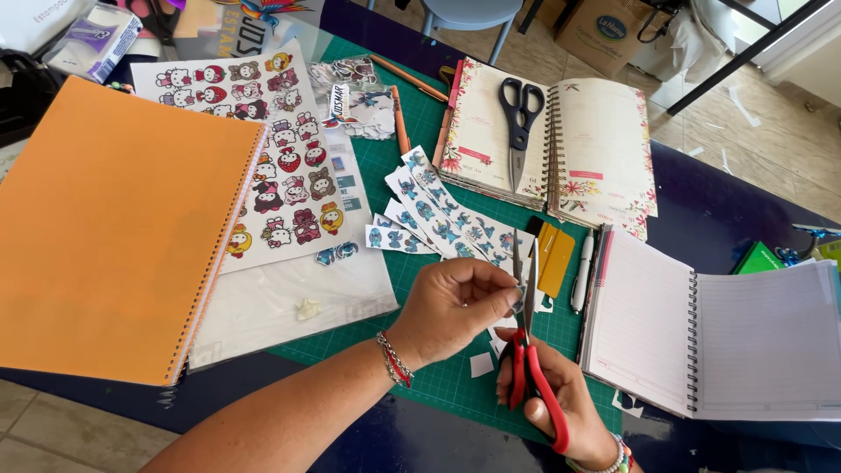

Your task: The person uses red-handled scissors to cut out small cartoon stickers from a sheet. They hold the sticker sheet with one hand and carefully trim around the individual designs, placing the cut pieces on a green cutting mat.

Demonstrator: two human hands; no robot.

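My left hand [454, 307] pinches a small blue sticker piece [519, 302] between thumb and fingers over the green cutting mat [438, 385]. My right hand [561, 398] grips red-handled scissors [528, 350], whose blades point up and close around that piece. Strips of blue cartoon stickers [438, 210] lie fanned on the mat just beyond my hands. Small white paper scraps [481, 363] lie below them.
An orange spiral notebook [114, 228] lies at left beside a sheet of cartoon stickers [280, 149]. Black scissors [519, 114] rest on an open floral planner [596, 140]. An open lined notebook [701, 333], a white pen [582, 271] and a yellow card [555, 258] lie at right.
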